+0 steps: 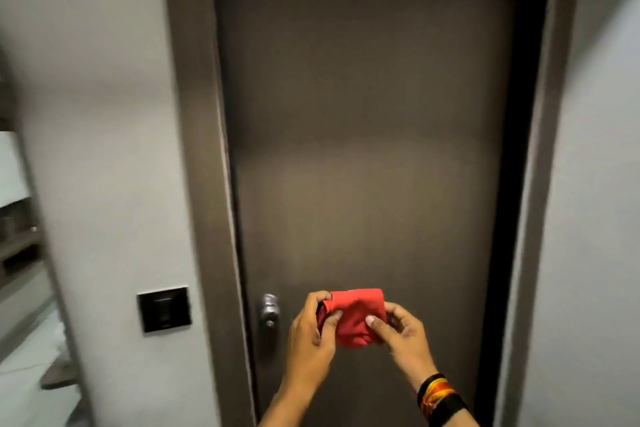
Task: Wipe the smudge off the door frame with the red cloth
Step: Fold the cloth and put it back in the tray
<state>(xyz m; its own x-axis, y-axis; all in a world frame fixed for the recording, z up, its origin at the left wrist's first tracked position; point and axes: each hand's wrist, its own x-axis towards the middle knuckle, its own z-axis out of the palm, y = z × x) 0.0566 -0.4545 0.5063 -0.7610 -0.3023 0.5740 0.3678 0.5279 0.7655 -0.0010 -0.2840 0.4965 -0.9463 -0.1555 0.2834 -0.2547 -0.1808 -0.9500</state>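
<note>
Red cloth gathered in both hands before a closed door.

The left hand and right hand each pinch an edge of the red cloth, apparently folding it into a firm wiping pad. It is held near, right of the lock, clear of the door frame; no smudge is discernible.

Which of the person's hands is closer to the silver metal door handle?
The left hand. It holds the red cloth just right of the silver metal door handle; the right hand grips the cloth's far side, farther away.
</note>
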